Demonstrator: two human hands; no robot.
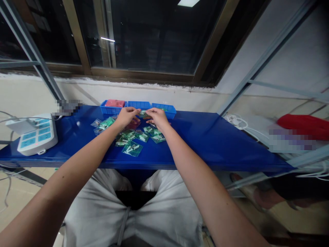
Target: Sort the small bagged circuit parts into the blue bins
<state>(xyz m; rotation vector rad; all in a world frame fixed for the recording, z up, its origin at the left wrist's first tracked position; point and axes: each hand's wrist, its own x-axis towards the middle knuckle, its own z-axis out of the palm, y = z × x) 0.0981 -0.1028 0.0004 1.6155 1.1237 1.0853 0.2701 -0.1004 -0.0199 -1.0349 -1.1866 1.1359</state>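
Note:
My left hand [126,117] and my right hand [158,118] meet over the far side of the blue table [197,137]. Between their thumbs and fingers they pinch a small clear-green plastic bag [143,113]; its contents are too small to make out. Beneath and around the hands lie several similar green-tinted bags, one bag [132,148] near the front showing white and dark slim pieces inside. Something reddish [133,125] shows under my left hand. Bags with brighter green contents [106,122] lie to the left of it.
Just behind the hands stand three blue bins: the left bin [109,110] with a pink-red package [115,103], a middle bin [138,105] and a right bin [169,110]. A white power strip [38,135] sits at left. Metal frame posts flank the table; another person's leg [267,197] shows lower right.

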